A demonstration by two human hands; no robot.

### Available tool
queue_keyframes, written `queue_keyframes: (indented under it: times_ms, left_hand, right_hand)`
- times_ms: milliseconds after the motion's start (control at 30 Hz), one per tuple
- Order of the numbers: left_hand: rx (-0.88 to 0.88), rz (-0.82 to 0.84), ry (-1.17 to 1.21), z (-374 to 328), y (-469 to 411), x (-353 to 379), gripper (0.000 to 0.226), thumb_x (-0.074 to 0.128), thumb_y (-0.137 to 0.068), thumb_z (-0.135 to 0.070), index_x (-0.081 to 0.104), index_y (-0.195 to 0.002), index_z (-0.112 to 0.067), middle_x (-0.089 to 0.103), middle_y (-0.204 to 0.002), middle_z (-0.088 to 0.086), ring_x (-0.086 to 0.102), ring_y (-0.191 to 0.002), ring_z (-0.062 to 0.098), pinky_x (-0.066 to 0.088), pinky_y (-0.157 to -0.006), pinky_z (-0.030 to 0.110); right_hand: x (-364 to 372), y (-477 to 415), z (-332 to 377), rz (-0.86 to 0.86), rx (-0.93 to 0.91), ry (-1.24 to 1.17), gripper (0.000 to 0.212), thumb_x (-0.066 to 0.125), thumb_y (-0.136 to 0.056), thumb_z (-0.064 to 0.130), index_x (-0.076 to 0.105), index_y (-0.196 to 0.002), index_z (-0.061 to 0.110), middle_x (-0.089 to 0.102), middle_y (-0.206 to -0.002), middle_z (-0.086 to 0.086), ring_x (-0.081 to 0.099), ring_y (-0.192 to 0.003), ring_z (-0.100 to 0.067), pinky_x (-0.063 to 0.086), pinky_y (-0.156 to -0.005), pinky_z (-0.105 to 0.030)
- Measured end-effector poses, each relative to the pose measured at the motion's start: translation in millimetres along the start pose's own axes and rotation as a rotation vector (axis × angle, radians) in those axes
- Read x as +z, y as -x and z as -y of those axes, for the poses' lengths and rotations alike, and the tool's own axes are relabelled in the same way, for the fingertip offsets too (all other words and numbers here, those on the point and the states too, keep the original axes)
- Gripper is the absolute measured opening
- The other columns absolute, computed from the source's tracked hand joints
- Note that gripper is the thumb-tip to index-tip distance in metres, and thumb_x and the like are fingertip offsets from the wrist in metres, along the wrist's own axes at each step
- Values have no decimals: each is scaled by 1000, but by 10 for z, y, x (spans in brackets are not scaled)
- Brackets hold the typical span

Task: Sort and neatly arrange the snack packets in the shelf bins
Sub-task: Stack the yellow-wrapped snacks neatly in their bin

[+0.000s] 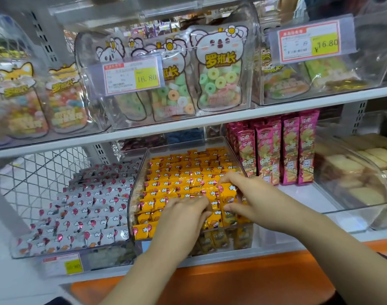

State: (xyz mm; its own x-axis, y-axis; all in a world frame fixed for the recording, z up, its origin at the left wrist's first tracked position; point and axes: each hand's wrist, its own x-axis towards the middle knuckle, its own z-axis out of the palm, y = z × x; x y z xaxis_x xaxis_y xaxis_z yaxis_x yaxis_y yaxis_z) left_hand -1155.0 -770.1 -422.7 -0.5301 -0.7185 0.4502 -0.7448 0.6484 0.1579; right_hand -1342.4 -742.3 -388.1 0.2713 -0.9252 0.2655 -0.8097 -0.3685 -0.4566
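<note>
Two grips, left hand (183, 216) and right hand (248, 195), pinch crinkly yellow packets (177, 172) in clear bin (183, 143)

"Where is the camera?"

"On my head, looking forward and down, close to the shelf. The clear bin (131, 194) of yellow packets (183, 172) sits mid-frame."

"How wide is the view?"

"Wide. The upper shelf (276, 111) bends across the top, the orange ledge (243, 280) runs along the bottom, and my left hand (183, 216) and right hand (249, 199) reach in from below. It's the single view."
</note>
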Motion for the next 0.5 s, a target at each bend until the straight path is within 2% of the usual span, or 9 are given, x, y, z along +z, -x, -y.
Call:
queue_keyframes:
  times_ms: [67, 133, 200, 267, 333, 500]
  left_hand:
    - [21, 11, -75, 7, 16, 48, 8, 66, -86, -28, 59, -81, -26, 63, -72, -10, 59, -72, 12, 40, -79, 28]
    - [29, -32, -89, 17, 26, 84, 18, 77, -75, -25, 60, -73, -27, 62, -63, -11, 59, -61, 11, 44, -70, 28]
    - [37, -69, -78, 17, 31, 100, 16, 77, -74, -27, 61, -71, -29, 61, -62, -13, 59, -59, 9, 46, -67, 27]
    - [48, -102, -60, 23, 42, 101, 6, 66, -78, -30, 63, -73, -30, 63, -64, -16, 60, -62, 6, 47, -67, 26]
    - [40, -113, -39, 21, 53, 106, 6, 60, -79, -31, 65, -75, -31, 65, -68, -17, 61, -63, 4, 47, -69, 25]
    - [30, -132, -14, 7, 49, 192, 4, 64, -80, -27, 66, -77, -26, 67, -70, -13, 63, -64, 9, 47, -69, 29]
  right_hand:
    - [42, 12, 18, 15, -16, 114, 45, 58, -89, 41, 40, -128, 29, 56, -83, 6, 48, -86, -11, 34, -73, -25]
    - [54, 8, -5, 6, -17, 258, 47, 55, -88, 49, 41, -130, 31, 54, -98, 10, 42, -108, -14, 26, -96, -30]
    - [21, 27, -40, -29, -29, 283, 47, 52, -86, 56, 47, -129, 36, 49, -117, 15, 38, -119, -10, 12, -107, -32]
    - [-24, 63, -63, -92, -31, 232, 44, 53, -86, 54, 52, -127, 38, 47, -119, 17, 40, -118, -7, 9, -107, -31]
    - [-26, 75, -58, -148, -32, 229, 38, 57, -86, 49, 57, -122, 36, 55, -113, 18, 45, -113, -7, 9, -107, -29]
    - [14, -10, -49, -154, -10, 385, 29, 58, -86, 50, 66, -108, 34, 65, -107, 17, 45, -112, -12, 14, -104, -30]
